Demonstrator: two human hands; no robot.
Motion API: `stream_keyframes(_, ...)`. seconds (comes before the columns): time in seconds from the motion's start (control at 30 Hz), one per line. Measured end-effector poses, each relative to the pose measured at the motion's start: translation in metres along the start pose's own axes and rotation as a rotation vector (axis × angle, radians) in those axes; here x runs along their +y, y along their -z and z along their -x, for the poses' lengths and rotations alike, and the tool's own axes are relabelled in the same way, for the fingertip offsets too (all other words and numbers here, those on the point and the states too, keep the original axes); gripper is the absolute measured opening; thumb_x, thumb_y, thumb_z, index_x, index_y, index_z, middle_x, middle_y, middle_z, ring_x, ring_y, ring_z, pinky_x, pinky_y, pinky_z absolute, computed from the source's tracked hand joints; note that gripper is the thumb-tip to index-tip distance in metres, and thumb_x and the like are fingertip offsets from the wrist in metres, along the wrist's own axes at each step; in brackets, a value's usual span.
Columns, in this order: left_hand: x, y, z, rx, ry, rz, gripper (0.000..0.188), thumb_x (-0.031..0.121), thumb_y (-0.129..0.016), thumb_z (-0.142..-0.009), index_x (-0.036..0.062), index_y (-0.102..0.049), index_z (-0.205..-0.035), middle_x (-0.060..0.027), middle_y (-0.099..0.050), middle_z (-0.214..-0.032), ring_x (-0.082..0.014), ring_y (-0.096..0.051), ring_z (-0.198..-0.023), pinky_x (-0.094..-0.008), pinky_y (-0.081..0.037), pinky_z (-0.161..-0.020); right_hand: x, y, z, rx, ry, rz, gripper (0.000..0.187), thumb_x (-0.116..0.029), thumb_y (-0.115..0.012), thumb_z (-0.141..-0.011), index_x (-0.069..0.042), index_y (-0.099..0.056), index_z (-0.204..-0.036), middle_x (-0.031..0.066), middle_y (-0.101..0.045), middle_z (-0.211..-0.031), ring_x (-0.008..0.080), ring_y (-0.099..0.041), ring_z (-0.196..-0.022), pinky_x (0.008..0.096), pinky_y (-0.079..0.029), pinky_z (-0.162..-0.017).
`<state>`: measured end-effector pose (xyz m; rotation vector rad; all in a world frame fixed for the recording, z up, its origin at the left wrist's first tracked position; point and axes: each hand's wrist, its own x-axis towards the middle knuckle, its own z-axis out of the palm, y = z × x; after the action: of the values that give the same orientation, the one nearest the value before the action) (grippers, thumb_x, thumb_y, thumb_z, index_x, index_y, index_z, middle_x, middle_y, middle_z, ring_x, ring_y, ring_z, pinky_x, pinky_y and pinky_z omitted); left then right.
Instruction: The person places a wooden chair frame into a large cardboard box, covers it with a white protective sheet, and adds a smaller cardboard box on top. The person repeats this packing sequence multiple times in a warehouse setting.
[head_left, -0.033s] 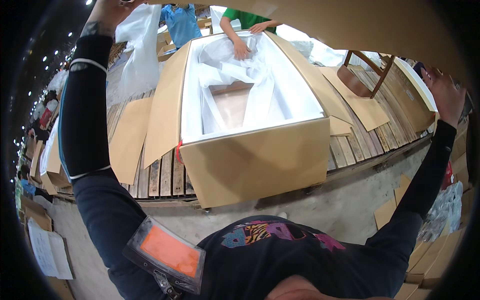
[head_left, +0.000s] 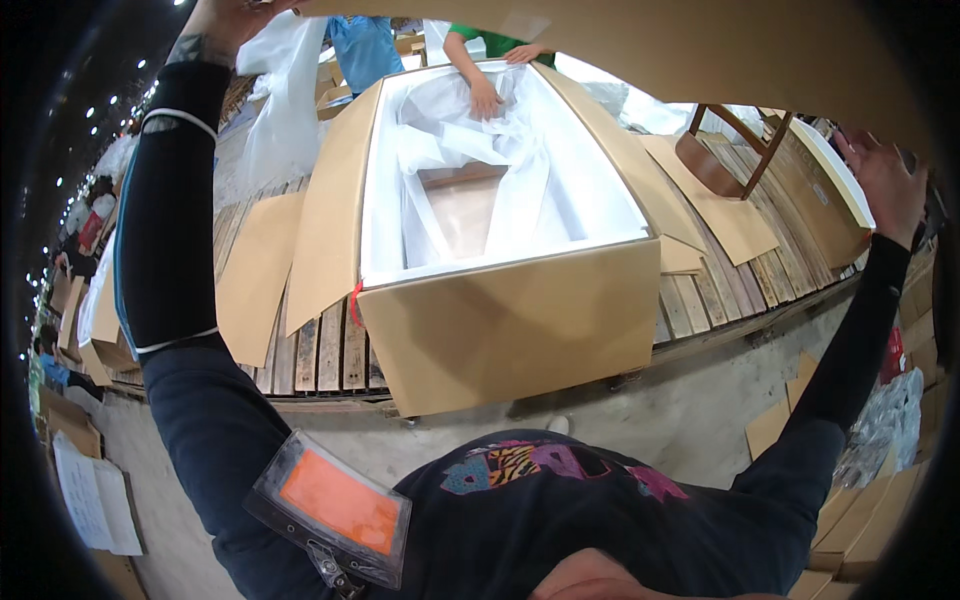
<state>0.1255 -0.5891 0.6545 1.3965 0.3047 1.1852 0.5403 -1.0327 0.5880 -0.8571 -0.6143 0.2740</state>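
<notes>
Pallet deck (head_left: 330, 360), slatted wood: one seen. A strip of concrete floor (head_left: 650, 405) gives open room between its near edge and the wearer's body.

Box (head_left: 510, 330), cardboard, open-topped: one, lying between the two forearms, apart from both. Long side flaps: two, left (head_left: 340, 215) and right (head_left: 625, 150), folded outward.

Cardboard sheet (head_left: 760, 50): one, raised above the box's far right, its lower edge clear of the rim (upper part out of view).

White liner (head_left: 600, 195): one, along the box walls; inside, pale wrap (head_left: 455, 150) around one brown panel (head_left: 455, 225).

Loose cardboard pieces beside the box: one at left (head_left: 255, 275), a larger one at right (head_left: 715, 205), by a brown wooden frame (head_left: 745, 140).

Wearer's hands: two, set wide apart. Left hand (head_left: 230, 18) holds the sheet's left end, fingertips partly cut off; right hand (head_left: 888, 190) holds the right end, finger closure dim.

Co-worker's hands: two, one on the wrap, one on the far rim.

Red tie (head_left: 356, 303): one, near left corner.

Against the earlier frame: nearly identical; right hand slightly further inward.
</notes>
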Motion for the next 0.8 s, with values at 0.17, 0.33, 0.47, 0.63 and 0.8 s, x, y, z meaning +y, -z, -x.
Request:
stream_keyframes(0.17,-0.047,0.024,-0.043,0.17,0.23,0.062,0.063,0.052,-0.054,-0.096,0.005,-0.048,-0.138,-0.0197,-0.058,-0.128,-0.0395,-0.055,-0.119,-0.0573,-0.047,-0.098,0.064,-0.024,-0.076,-0.208,-0.058,0.143,0.079,-0.065,-0.027,-0.099,-0.007,-0.026,-0.153,0.0204,-0.032,-0.156,0.0402,-0.028,-0.145,0.0659,-0.023,-0.115)
stream_keyframes(0.33,-0.158,0.059,-0.068,0.337,0.197,0.058,0.072,0.067,-0.049,-0.088,0.0133,-0.056,-0.134,-0.0125,-0.063,-0.121,-0.0463,-0.048,-0.127,-0.0733,-0.04,-0.099,0.169,-0.022,-0.138,-0.305,-0.269,-0.019,0.092,-0.077,-0.033,-0.091,-0.009,-0.028,-0.154,0.0205,-0.034,-0.155,0.0457,-0.043,-0.136,0.0746,-0.035,-0.102)
stream_keyframes(0.47,-0.246,0.119,-0.084,0.344,0.248,0.34,0.078,0.066,-0.052,-0.087,0.0051,-0.046,-0.135,-0.0278,-0.041,-0.141,-0.0459,-0.049,-0.126,-0.0599,-0.04,-0.109,0.25,0.001,-0.201,-0.524,-0.248,-0.144,0.082,-0.072,-0.034,-0.093,-0.013,-0.035,-0.151,0.0157,-0.04,-0.152,0.0386,-0.045,-0.136,0.0712,-0.037,-0.103)
stream_keyframes(0.63,-0.306,0.206,-0.057,0.329,0.532,-0.476,0.088,0.068,-0.052,-0.092,0.0128,-0.028,-0.156,-0.0203,-0.018,-0.159,-0.0345,-0.037,-0.14,-0.0631,-0.034,-0.107,0.335,0.068,-0.199,-0.48,-0.487,0.07,0.062,-0.052,-0.044,-0.097,-0.012,-0.045,-0.144,0.0069,-0.05,-0.145,0.0266,-0.047,-0.134,0.056,-0.041,-0.103)
stream_keyframes(0.8,-0.333,0.277,0.032,0.2,0.585,-0.096,0.075,0.061,-0.049,-0.096,0.008,-0.038,-0.149,-0.0173,-0.036,-0.15,-0.0301,-0.047,-0.133,-0.0517,-0.04,-0.106,0.385,0.105,-0.112,-0.579,-0.339,0.611,0.061,-0.026,-0.057,-0.099,0.0,-0.037,-0.15,0.0112,-0.044,-0.151,0.0231,-0.038,-0.142,0.0374,-0.034,-0.114)
